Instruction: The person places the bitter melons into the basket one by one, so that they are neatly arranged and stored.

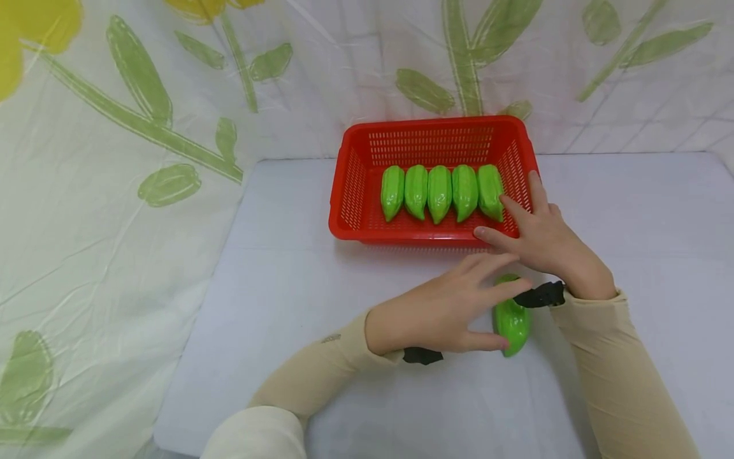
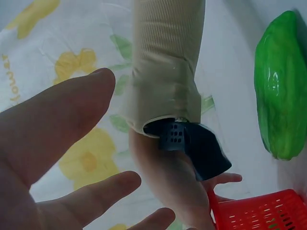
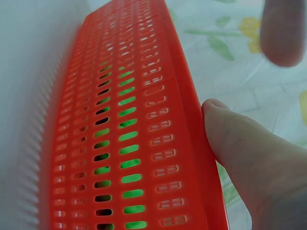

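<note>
A red plastic basket (image 1: 395, 235) holds several shiny green ridged gourds (image 1: 439, 193) in a side-by-side row. My right hand (image 1: 547, 242) is at its front right corner, fingers spread. In the right wrist view, the thumb (image 3: 230, 127) rests against the basket's rim. One fingertip reaches to the rightmost gourd; contact is unclear. Another green gourd (image 1: 513, 328) lies on the table in front of the basket. Over it stretches my left hand (image 1: 441, 309), its fingers extended and holding nothing. The left wrist view shows that gourd (image 2: 280, 86) apart from the fingers.
A white table (image 1: 275, 255) carries the basket, which stands near the back edge. Behind and to the left hangs a white sheet (image 1: 189, 83) with yellow flowers and green leaves. Both wrists wear dark straps (image 1: 539, 295), and my forearms cross close together.
</note>
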A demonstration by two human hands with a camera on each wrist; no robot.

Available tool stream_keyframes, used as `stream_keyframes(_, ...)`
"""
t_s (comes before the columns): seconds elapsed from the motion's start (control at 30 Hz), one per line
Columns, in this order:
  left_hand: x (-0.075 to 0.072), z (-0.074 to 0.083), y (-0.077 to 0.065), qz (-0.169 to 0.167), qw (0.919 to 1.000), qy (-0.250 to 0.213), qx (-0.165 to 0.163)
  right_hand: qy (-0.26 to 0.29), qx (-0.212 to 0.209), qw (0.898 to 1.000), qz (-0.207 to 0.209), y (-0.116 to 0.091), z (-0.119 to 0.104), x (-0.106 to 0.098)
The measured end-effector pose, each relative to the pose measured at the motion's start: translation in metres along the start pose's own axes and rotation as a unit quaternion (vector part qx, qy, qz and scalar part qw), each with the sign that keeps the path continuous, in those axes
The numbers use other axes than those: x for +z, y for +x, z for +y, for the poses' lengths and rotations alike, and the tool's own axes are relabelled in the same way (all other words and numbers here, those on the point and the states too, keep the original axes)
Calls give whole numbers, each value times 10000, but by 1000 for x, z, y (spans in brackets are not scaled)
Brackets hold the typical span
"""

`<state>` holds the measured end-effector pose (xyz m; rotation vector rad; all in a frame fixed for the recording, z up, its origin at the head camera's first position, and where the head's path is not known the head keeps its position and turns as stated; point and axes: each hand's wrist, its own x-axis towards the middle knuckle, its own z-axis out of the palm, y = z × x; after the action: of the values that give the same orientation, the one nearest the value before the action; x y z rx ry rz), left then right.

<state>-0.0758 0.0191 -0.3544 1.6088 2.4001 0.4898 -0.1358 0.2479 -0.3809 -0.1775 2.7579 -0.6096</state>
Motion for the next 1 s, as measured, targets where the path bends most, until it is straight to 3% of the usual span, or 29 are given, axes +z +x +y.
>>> stream_keyframes(0.23,11,1,4,-87,9998,172,13,-16,12,10000,-11,-1,-1,0)
stream_keyframes(0.6,29,-5,15,-158,9995,141,-229,-40,-4,10000,-2,-2,-2,-2)
stream_keyframes(0.83,43,-13,24,-88,9990,-103,-420,5,-18,10000,-21,-2,-1,-1)
stream_keyframes(1.0,50,-15,31,-236,9966,-396,-679,44,-21,10000,20,-2,-2,-1)
